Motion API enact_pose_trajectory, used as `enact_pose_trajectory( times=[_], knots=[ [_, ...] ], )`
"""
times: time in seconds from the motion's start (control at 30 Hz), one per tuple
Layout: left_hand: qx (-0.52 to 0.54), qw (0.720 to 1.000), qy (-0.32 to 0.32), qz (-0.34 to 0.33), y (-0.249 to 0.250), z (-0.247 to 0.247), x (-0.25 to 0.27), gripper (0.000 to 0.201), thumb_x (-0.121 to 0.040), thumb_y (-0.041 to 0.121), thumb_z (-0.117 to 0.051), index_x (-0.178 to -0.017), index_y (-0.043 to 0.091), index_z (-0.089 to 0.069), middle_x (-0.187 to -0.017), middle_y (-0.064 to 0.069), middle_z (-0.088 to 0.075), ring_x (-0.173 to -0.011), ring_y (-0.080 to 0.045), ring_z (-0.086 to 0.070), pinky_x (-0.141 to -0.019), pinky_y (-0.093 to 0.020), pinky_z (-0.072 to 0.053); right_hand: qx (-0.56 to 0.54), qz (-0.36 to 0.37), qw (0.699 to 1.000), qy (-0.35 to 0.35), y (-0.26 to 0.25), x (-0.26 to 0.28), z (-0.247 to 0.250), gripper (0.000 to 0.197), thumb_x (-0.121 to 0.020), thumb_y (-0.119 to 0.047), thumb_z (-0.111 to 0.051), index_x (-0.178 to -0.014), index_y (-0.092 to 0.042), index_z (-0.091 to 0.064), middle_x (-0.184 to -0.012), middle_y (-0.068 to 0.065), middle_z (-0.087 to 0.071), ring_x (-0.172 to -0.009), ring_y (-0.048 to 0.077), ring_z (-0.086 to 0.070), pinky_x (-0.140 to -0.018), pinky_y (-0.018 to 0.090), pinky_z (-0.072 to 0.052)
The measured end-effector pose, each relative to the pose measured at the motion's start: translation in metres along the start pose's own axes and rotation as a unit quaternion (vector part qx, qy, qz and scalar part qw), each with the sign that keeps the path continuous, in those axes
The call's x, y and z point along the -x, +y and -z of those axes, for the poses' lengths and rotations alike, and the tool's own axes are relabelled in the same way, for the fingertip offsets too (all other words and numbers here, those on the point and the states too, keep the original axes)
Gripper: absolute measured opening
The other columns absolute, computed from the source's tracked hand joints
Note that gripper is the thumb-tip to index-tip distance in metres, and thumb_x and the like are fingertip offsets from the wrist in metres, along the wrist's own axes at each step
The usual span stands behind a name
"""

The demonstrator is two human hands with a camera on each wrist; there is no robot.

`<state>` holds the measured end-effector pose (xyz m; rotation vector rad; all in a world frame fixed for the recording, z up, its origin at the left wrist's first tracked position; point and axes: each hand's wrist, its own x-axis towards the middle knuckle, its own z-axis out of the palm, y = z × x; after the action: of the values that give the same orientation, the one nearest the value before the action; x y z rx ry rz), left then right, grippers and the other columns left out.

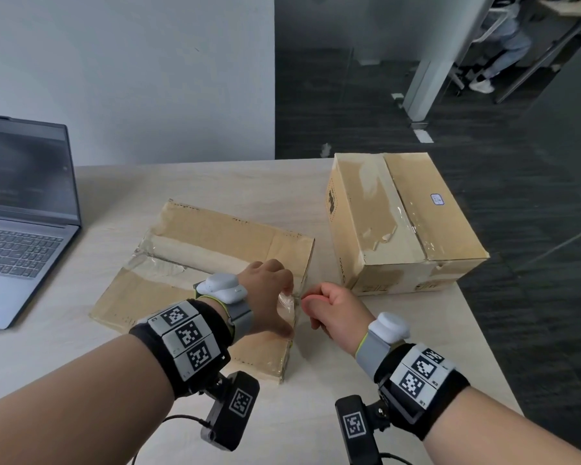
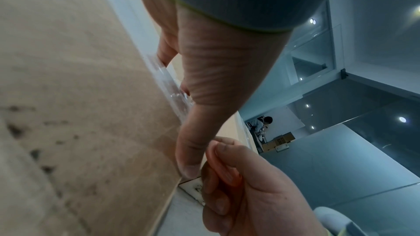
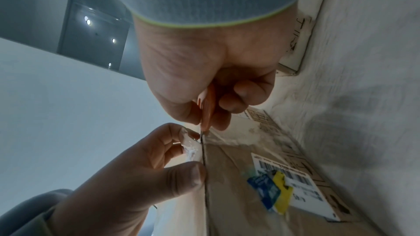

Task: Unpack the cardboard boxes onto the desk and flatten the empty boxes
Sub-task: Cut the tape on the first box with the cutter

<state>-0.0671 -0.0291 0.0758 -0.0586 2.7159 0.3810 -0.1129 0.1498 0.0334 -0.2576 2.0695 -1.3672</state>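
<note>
A low brown cardboard box (image 1: 215, 243) with torn clear tape on top lies in the middle of the desk. My left hand (image 1: 282, 312) is at its right edge and pinches a strip of clear tape (image 1: 291, 305) between thumb and fingers. The right wrist view shows the same tape (image 3: 191, 148) crumpled in those fingers. My right hand (image 1: 311, 302) grips a thin orange cutter (image 3: 208, 109), its tip touching the box's top edge beside the tape. A second, taller box (image 1: 406, 216) stands closed and taped at the right.
An open grey laptop (image 1: 21, 209) sits at the left of the pale desk (image 1: 215, 182). The taller box reaches the desk's far right corner, with dark floor beyond. A shipping label (image 3: 295, 182) is stuck on the low box's right side.
</note>
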Motion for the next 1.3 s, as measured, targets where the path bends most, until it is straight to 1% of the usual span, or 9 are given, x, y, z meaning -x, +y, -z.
enact_pose_trajectory(
  times=[0.2, 0.37, 0.57, 0.73, 0.8, 1.03, 1.13, 1.2, 1.3],
  knots=[
    [-0.006, 1.0, 0.013, -0.01, -0.004, 0.002, 0.005, 0.065, -0.066, 0.068, -0.075, -0.117, 0.04, -0.048, -0.117, 0.018, -0.055, -0.105, -0.012, -0.048, -0.089, -0.034, -0.045, 0.047, -0.007, 0.998, -0.041, 0.0, 0.01, 0.006, 0.01, -0.09, -0.021, -0.062, -0.086, -0.016, -0.07, -0.059, -0.001, -0.06, -0.051, 0.008, -0.049, -0.057, 0.026, -0.038],
    [0.084, 0.995, 0.044, 0.005, -0.011, 0.014, 0.004, 0.048, -0.091, 0.034, -0.061, -0.137, 0.039, -0.046, -0.11, 0.018, -0.068, -0.102, -0.009, -0.066, -0.084, -0.032, -0.056, -0.046, -0.046, 0.998, 0.006, 0.0, 0.008, 0.014, 0.009, -0.091, -0.015, -0.061, -0.092, -0.011, -0.069, -0.059, 0.001, -0.058, -0.048, 0.01, -0.043, -0.048, 0.022, -0.035],
    [0.0, 1.0, 0.017, 0.004, -0.009, 0.019, -0.011, 0.029, -0.092, 0.029, -0.064, -0.121, 0.034, -0.065, -0.109, 0.013, -0.059, -0.095, -0.013, -0.06, -0.073, -0.026, -0.046, -0.077, -0.045, 0.996, 0.026, -0.004, 0.005, 0.016, 0.013, -0.093, -0.013, -0.059, -0.096, -0.004, -0.067, -0.066, 0.006, -0.059, -0.044, 0.004, -0.047, -0.046, 0.018, -0.036],
    [0.053, 0.997, -0.022, 0.057, -0.006, 0.026, -0.017, 0.032, -0.083, 0.04, -0.051, -0.088, 0.018, -0.074, -0.1, 0.002, -0.069, -0.086, -0.022, -0.066, -0.077, -0.037, -0.059, -0.085, -0.034, 0.995, 0.03, -0.004, 0.004, 0.021, 0.01, -0.094, -0.015, -0.06, -0.093, -0.011, -0.069, -0.067, 0.006, -0.06, -0.045, 0.005, -0.047, -0.046, 0.017, -0.038],
    [0.073, 0.994, -0.029, 0.081, -0.003, 0.029, -0.022, 0.045, -0.085, 0.045, -0.048, -0.086, 0.007, -0.071, -0.099, -0.008, -0.072, -0.076, -0.024, -0.06, -0.07, -0.034, -0.051, -0.089, -0.032, 0.995, 0.031, -0.004, 0.004, 0.023, 0.01, -0.094, -0.014, -0.06, -0.091, -0.013, -0.069, -0.067, 0.006, -0.06, -0.046, 0.007, -0.046, -0.045, 0.017, -0.037],
    [0.036, 0.99, -0.069, 0.116, 0.006, 0.036, -0.031, 0.043, -0.095, 0.037, -0.052, -0.059, 0.015, -0.043, -0.06, 0.0, -0.042, -0.058, -0.02, -0.038, -0.054, -0.028, -0.032, -0.086, -0.035, 0.995, 0.032, -0.004, -0.001, 0.028, 0.009, -0.094, -0.017, -0.06, -0.093, -0.013, -0.068, -0.066, 0.004, -0.063, -0.051, 0.013, -0.046, -0.046, 0.017, -0.038],
    [0.003, 0.993, -0.075, 0.087, 0.006, 0.038, -0.032, 0.032, -0.089, 0.04, -0.061, -0.066, 0.018, -0.059, -0.07, 0.005, -0.057, -0.064, -0.018, -0.05, -0.058, -0.027, -0.042, -0.087, -0.038, 0.995, 0.03, -0.005, -0.001, 0.028, 0.012, -0.094, -0.015, -0.06, -0.097, -0.006, -0.068, -0.068, 0.006, -0.063, -0.051, 0.013, -0.046, -0.046, 0.017, -0.038],
    [-0.029, 0.996, -0.064, 0.045, 0.005, 0.04, -0.033, 0.017, -0.085, 0.044, -0.07, -0.087, 0.027, -0.069, -0.095, 0.009, -0.065, -0.084, -0.015, -0.062, -0.072, -0.029, -0.053, -0.088, -0.041, 0.995, 0.027, -0.005, 0.0, 0.028, 0.014, -0.093, -0.015, -0.06, -0.099, -0.004, -0.067, -0.069, 0.007, -0.063, -0.051, 0.013, -0.046, -0.046, 0.017, -0.038],
    [-0.052, 0.998, -0.03, -0.008, 0.0, 0.037, -0.035, 0.053, -0.079, 0.05, -0.079, -0.126, 0.036, -0.059, -0.128, 0.009, -0.053, -0.114, -0.019, -0.056, -0.086, -0.031, -0.05, -0.089, -0.044, 0.995, 0.028, -0.004, -0.001, 0.027, 0.014, -0.093, -0.015, -0.059, -0.097, -0.004, -0.067, -0.069, 0.007, -0.063, -0.052, 0.013, -0.046, -0.046, 0.018, -0.038]
  ],
)
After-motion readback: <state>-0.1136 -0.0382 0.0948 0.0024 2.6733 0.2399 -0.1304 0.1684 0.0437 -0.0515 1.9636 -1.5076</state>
